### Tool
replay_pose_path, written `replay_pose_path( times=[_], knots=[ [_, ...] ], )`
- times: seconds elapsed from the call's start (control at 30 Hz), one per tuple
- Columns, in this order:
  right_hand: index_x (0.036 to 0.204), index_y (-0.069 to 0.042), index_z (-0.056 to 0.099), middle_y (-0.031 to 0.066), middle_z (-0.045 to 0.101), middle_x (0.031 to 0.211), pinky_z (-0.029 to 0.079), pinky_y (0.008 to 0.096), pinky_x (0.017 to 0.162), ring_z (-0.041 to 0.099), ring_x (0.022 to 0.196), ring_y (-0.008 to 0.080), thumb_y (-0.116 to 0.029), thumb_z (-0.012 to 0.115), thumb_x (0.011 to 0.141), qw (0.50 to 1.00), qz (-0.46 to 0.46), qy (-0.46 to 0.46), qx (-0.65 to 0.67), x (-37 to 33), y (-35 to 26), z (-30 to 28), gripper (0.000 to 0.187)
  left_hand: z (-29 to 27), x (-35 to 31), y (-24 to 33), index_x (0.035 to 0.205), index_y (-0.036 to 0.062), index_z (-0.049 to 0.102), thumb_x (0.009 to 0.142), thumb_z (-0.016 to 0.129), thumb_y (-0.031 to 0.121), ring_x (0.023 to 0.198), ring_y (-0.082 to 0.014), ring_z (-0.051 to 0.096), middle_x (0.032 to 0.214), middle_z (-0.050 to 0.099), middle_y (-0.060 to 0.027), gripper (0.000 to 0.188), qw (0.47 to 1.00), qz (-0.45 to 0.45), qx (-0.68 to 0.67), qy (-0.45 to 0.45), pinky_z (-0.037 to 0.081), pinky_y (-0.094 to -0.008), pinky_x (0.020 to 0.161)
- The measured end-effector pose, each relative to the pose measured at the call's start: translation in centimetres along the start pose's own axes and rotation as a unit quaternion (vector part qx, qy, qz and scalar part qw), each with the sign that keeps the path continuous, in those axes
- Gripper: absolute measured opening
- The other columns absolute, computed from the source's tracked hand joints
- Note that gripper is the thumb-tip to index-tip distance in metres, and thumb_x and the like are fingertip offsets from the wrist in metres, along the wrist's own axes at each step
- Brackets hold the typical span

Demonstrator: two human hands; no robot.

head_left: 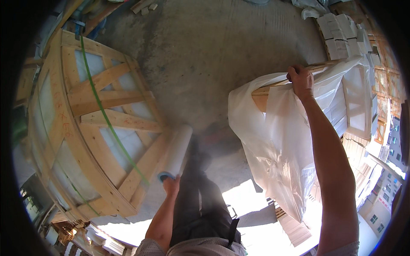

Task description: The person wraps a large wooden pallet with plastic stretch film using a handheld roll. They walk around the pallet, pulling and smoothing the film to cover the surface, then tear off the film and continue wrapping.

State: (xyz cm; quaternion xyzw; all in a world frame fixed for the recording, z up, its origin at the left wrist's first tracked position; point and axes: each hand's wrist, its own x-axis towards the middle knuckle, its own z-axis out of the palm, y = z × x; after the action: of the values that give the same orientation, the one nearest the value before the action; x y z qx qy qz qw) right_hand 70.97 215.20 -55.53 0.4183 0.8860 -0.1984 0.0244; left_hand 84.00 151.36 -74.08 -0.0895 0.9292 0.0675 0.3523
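Observation:
Low beside my legs, my left hand [171,185] is closed round the end of a roll of whitish plastic film [178,149], near its blue core. The roll slants away from me toward the wooden crate on the left. My right arm reaches far out to the right. There my right hand [302,81] has its fingers curled over the top edge of a translucent plastic sheet [273,136]. This sheet drapes over a wood-framed load, and a bare wooden board [260,99] shows at its top edge. The fingertips are partly hidden.
A large slatted wooden crate [111,99] with a green strap [101,106] stands close on my left. Stacked white blocks [339,36] stand at the far right. The concrete floor [200,55] runs between, with bright sunlight [243,196] falling near my feet.

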Motion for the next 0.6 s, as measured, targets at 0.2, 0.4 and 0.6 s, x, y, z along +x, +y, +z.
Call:
replay_pose_path(
  times=[0.2,0.4,0.6],
  knots=[
    [0.096,-0.014,0.072,0.0111,0.071,0.091,0.048,0.0427,0.086,0.065,0.093,0.0329,-0.036,0.049,0.082,0.999,-0.017,0.045,-0.023,0.4,0.9,0.5,0.036,-0.6,-1.2,-5.3,0.070,0.0001,0.064,0.080,0.067,0.036,0.072,-0.0397,0.063,0.072,0.064,-0.0212,0.038,0.941,0.295,0.133,0.095,0.050,-0.0490,0.069],
    [0.104,-0.010,0.067,0.0106,0.067,0.106,0.044,0.0455,0.090,0.060,0.101,0.0327,-0.034,0.050,0.086,0.967,-0.026,0.165,-0.193,-3.1,-2.1,0.1,0.034,1.8,-2.1,-7.4,0.068,0.0029,0.064,0.075,0.070,0.027,0.073,-0.0372,0.063,0.070,0.064,-0.0180,0.026,0.920,0.354,0.144,0.086,0.051,-0.0473,0.074],
    [0.090,-0.004,0.061,0.0114,0.064,0.088,0.048,0.0403,0.075,0.060,0.086,0.0333,-0.003,0.062,0.079,0.904,-0.351,0.218,0.107,-21.7,-6.5,4.1,0.011,2.2,-1.7,-8.7,0.068,0.0030,0.065,0.073,0.069,0.023,0.076,-0.0369,0.063,0.074,0.066,-0.0177,0.021,0.889,0.410,0.156,0.128,0.050,-0.0457,0.077]
  ],
)
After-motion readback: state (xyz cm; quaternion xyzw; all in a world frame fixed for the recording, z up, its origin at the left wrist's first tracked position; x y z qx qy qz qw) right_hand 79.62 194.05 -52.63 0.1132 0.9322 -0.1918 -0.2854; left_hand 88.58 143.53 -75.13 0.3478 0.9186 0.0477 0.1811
